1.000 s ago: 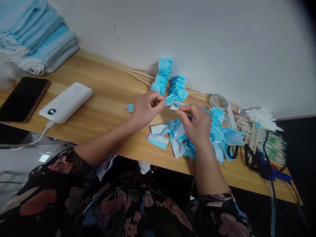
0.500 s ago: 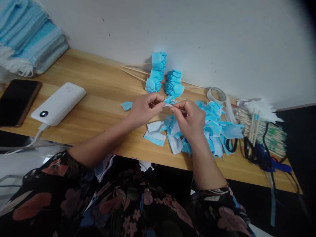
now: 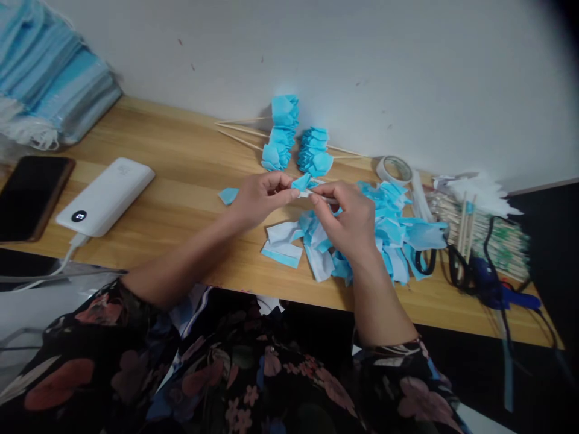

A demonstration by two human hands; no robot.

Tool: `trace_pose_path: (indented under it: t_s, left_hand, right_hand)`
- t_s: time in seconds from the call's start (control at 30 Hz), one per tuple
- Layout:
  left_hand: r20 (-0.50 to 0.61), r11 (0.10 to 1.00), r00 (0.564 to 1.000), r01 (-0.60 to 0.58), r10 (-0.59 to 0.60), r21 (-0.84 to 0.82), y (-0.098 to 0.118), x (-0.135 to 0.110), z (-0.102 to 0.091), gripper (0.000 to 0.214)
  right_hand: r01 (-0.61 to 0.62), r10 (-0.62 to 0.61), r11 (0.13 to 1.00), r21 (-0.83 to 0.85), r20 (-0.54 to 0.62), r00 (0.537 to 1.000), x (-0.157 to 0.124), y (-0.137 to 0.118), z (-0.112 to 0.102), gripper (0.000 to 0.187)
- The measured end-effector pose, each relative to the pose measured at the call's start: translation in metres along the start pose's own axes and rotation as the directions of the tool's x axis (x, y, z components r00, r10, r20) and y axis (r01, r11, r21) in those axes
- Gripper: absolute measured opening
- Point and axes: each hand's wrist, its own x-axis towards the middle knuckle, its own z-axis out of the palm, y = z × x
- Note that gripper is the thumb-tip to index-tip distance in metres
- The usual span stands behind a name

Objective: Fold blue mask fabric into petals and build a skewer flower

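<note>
My left hand (image 3: 266,196) pinches a small folded piece of blue-and-white fabric (image 3: 300,182) between thumb and fingertips. Close beside it, my right hand (image 3: 346,214) is closed on a thin pale stick-like thing (image 3: 313,194), its tip against the fabric; most of it is hidden in the fingers. Under and around my right wrist lies a heap of cut blue and white fabric pieces (image 3: 389,226). Beyond my hands, blue fabric flowers on wooden sticks rest in two clusters, a left one (image 3: 280,141) and a right one (image 3: 315,150). A loose blue piece (image 3: 228,195) lies left of my left hand.
To the left are a phone (image 3: 34,196), a white power bank (image 3: 106,196) with a cable, and a stack of blue face masks (image 3: 58,78). On the right are a tape roll (image 3: 394,170), black-handled scissors (image 3: 425,262), bundled sticks (image 3: 497,247) and a blue corded tool (image 3: 491,289).
The blue fabric between my hands has turned, its folded point now standing up more. Both hands remain close together. The whole view has shifted slightly.
</note>
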Motion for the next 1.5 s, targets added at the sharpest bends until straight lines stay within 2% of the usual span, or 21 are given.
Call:
trace_pose_path:
  t_s: [0.13, 0.3, 0.53, 0.8, 0.93, 1.13, 1.3, 1.43, 1.5]
  left_hand:
    - [0.020, 0.997, 1.000, 0.016, -0.015, -0.080, 0.003, 0.000, -0.002, 0.025]
    - [0.095, 0.981, 0.995, 0.059, -0.042, -0.187, -0.004, 0.001, -0.004, 0.029]
    - [0.080, 0.973, 0.994, 0.091, -0.075, -0.212, -0.011, 0.002, -0.004, 0.032]
    - [0.111, 0.985, 0.989, 0.110, -0.096, -0.133, -0.009, 0.002, -0.003, 0.028]
    - [0.090, 0.988, 0.990, 0.118, -0.109, -0.098, -0.006, 0.001, -0.002, 0.023]
    - [0.065, 0.993, 0.992, 0.110, -0.107, -0.052, 0.000, -0.001, -0.002, 0.020]
    - [0.027, 0.995, 0.994, 0.102, -0.102, -0.009, 0.000, 0.000, -0.004, 0.021]
    - [0.022, 0.995, 0.995, 0.097, -0.097, 0.003, 0.001, 0.001, -0.007, 0.025]
    - [0.000, 0.996, 0.996, 0.087, -0.087, 0.030, 0.002, 0.000, -0.009, 0.025]
  right_hand:
    - [0.016, -0.019, 0.997, -0.071, -0.031, 0.999, 0.000, 0.003, -0.001, 0.021]
    - [0.080, -0.084, 0.993, -0.083, -0.045, 0.995, -0.002, 0.006, -0.002, 0.022]
    - [0.058, -0.060, 0.994, -0.094, -0.021, 0.998, -0.002, 0.007, -0.001, 0.022]
    - [0.099, -0.102, 0.991, -0.088, -0.027, 0.994, -0.003, 0.006, 0.002, 0.022]
    - [0.114, -0.115, 0.992, -0.062, -0.007, 0.993, -0.003, 0.004, 0.005, 0.024]
    - [0.072, -0.070, 0.995, -0.068, 0.038, 0.997, -0.005, 0.001, 0.005, 0.028]
    - [0.056, -0.054, 0.998, -0.033, 0.057, 0.997, -0.006, 0.002, 0.004, 0.040]
    - [0.037, -0.032, 0.997, -0.066, 0.081, 0.996, -0.003, 0.000, 0.005, 0.047]
    - [0.062, -0.053, 0.993, -0.105, 0.086, 0.995, -0.003, -0.006, -0.002, 0.045]
